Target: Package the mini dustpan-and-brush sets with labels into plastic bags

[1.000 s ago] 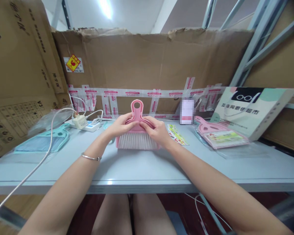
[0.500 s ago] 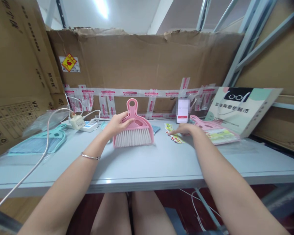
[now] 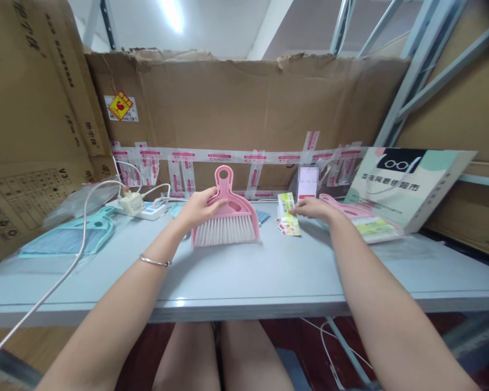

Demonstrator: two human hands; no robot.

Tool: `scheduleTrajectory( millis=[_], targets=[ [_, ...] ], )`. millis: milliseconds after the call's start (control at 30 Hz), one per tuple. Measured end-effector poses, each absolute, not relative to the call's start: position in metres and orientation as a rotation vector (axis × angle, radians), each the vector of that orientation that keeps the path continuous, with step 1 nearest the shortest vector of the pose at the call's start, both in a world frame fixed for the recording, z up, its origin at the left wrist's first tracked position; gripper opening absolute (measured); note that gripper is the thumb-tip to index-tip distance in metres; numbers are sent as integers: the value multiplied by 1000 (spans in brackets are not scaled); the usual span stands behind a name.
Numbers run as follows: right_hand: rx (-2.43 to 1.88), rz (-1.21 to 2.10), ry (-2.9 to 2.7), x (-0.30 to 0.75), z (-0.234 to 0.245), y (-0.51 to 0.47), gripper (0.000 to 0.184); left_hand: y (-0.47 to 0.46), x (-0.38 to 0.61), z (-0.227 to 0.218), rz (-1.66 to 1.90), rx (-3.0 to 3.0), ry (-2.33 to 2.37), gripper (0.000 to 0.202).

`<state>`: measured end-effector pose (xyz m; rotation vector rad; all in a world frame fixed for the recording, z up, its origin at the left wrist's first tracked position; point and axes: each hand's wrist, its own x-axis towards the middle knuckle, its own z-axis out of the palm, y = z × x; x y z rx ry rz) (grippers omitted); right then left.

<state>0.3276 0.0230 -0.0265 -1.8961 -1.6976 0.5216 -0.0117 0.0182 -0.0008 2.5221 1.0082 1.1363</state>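
The left hand [image 3: 201,209] grips a white-bristled pink plastic dustpan-and-brush set [image 3: 230,220], upright over the pale blue-grey counter [image 3: 252,277]. At the set's three o'clock, the right hand [image 3: 313,209] pinches a yellow-green printed paper card [image 3: 286,203]; a lit rectangular phone [image 3: 308,185] stands at the card's one o'clock.

Two pink dustpans [image 3: 248,209] [image 3: 348,209]; one phone [image 3: 307,190]; seemingly at least two cards [image 3: 286,213].
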Motion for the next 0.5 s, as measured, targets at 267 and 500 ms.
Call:
scheduleTrajectory(
  millis=[267, 500],
  targets=[
    [-792, 1146, -1312, 278, 0, -1, 32, 20, -11, -2, 1149, 2460, 1048, 31],
    [-977, 1452, -1650, 201, -24, -16, 29, 25, -12, -5, 1159, 2290, 1163, 32]
  ],
)
